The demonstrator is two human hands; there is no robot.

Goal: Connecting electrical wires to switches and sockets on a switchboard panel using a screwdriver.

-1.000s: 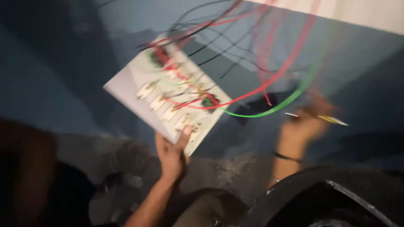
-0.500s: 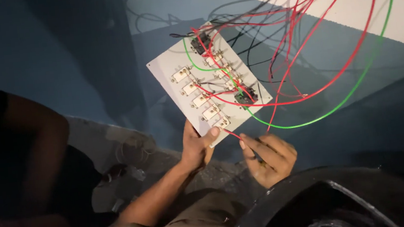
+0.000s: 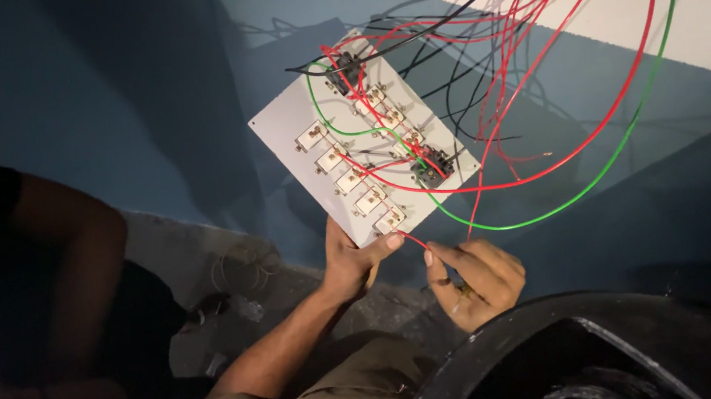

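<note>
White switch panel [image 3: 295, 127] above both hands

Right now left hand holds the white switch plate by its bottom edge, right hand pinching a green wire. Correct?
Not quite. In the head view the right hand pinches a red wire, not green. The left hand does hold the white switch plate by its bottom edge.

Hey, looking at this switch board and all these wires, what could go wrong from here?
The left hand grips the white board only at its bottom edge, so it might tip or slip. The right hand pinches a red wire near that edge; pulling may loosen it. Red, green and black wires hang tangled above and could snag.
</note>
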